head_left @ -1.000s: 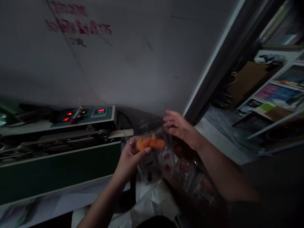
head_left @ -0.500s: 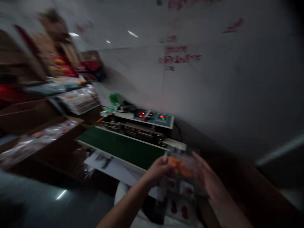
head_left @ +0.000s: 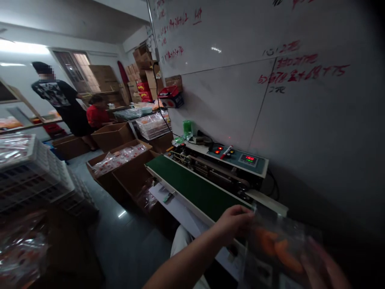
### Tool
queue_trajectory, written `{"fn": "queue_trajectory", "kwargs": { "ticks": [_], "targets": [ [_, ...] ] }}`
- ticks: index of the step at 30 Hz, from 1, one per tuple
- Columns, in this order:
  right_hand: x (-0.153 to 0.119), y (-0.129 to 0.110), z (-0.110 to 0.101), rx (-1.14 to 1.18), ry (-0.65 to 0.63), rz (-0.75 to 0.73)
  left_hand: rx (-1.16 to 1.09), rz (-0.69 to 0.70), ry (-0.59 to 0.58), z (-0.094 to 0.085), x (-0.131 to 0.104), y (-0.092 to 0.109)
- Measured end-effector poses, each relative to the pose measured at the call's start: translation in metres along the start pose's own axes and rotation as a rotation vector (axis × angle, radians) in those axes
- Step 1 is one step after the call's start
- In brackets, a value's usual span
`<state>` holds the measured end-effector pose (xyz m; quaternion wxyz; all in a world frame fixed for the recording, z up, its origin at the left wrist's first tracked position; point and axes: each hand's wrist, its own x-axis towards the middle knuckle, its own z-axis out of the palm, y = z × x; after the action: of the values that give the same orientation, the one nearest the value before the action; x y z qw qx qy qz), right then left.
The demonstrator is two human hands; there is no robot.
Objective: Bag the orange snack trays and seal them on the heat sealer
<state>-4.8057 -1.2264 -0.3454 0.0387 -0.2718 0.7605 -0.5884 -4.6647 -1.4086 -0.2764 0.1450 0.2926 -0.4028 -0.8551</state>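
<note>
A clear plastic bag [head_left: 291, 226] with orange pieces [head_left: 287, 255] inside is at the lower right, at the near end of a sealing machine's green belt [head_left: 192, 184]. My left hand [head_left: 234, 222] pinches the bag's upper left edge between thumb and fingers. On the other side, my right hand [head_left: 323, 263] grips the bag's right edge; it is blurred and partly cut off by the frame. Lower parts of the bag show small dark and pale patches, too dim to make out. Behind the belt, the sealing machine [head_left: 252, 159] shows a lit red and green display.
A red marker [head_left: 226, 152] rests on the machine's panel. Left of the belt stand cardboard boxes [head_left: 132, 172] with packed bags, and stacked white crates [head_left: 39, 176]. Two people, one in black [head_left: 64, 96] and one in red [head_left: 96, 114], are farther back. A written-on wall [head_left: 222, 96] rises behind the machine.
My view has swung left, bringing the room, crates and people into sight. The machine appears farther right. Both hands still hold the bag, now lower and farther right in view.
</note>
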Motion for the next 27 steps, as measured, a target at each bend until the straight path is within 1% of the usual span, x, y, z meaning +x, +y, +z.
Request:
{"fn": "queue_trajectory", "kwargs": {
  "ticks": [2, 3, 5, 7, 9, 11, 12, 16, 20, 23, 27],
  "targets": [
    [-0.001, -0.006, 0.002, -0.058, -0.024, -0.025, 0.016, 0.017, 0.015, -0.003, 0.004, -0.001],
    [-0.001, -0.011, 0.004, -0.08, -0.03, -0.059, 0.035, 0.044, 0.045, -0.004, 0.007, -0.002],
    [-0.001, -0.021, 0.008, -0.132, 0.007, -0.159, 0.063, 0.073, 0.122, -0.006, 0.013, -0.002],
    [0.002, -0.028, 0.014, -0.183, 0.053, -0.249, 0.052, 0.023, 0.165, -0.01, 0.022, -0.001],
    [0.006, -0.03, 0.02, -0.208, 0.06, -0.281, 0.03, -0.072, 0.132, -0.014, 0.034, 0.002],
    [0.012, -0.028, 0.024, -0.199, 0.064, -0.267, 0.039, -0.138, 0.078, -0.017, 0.046, 0.008],
    [0.014, -0.026, 0.027, -0.188, 0.076, -0.251, 0.057, -0.149, 0.073, -0.017, 0.051, 0.012],
    [0.023, -0.017, 0.037, -0.155, 0.124, -0.193, 0.117, -0.123, 0.158, -0.012, 0.071, 0.021],
    [0.034, -0.008, 0.052, -0.184, 0.159, -0.132, 0.126, -0.101, 0.198, -0.007, 0.091, 0.021],
    [0.042, -0.004, 0.065, -0.187, 0.168, -0.064, 0.133, -0.082, 0.241, -0.011, 0.101, 0.021],
    [0.048, -0.005, 0.079, -0.163, 0.181, -0.007, 0.141, -0.075, 0.283, -0.018, 0.106, 0.023]
  ]
}}
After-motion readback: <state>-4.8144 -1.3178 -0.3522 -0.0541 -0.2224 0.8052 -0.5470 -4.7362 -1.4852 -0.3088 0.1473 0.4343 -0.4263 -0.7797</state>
